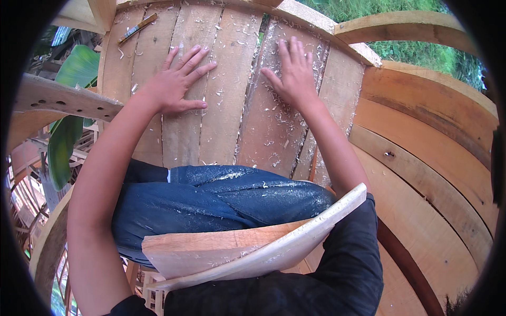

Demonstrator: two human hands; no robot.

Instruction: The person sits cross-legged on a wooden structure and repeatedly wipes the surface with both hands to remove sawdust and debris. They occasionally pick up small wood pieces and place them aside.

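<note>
The planks [221,100] lay side by side in a curved run, already fitted and strewn with shavings, though a dark gap [252,84] between two of them looked unclosed, so I judged the work partly done. Both hands pressed flat on them, fingers spread, gripping nothing: the left hand [176,84] left of the gap, the right hand [295,73] just right of it. A loose board [253,247] rested across the person's lap, a pencil [138,28] well beyond the left hand.

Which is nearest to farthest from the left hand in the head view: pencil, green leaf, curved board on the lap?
From the left hand:
1. Pencil, up-left on the planks.
2. Green leaf, further left, beyond the plank edge.
3. Curved board, low, across the lap.
</note>
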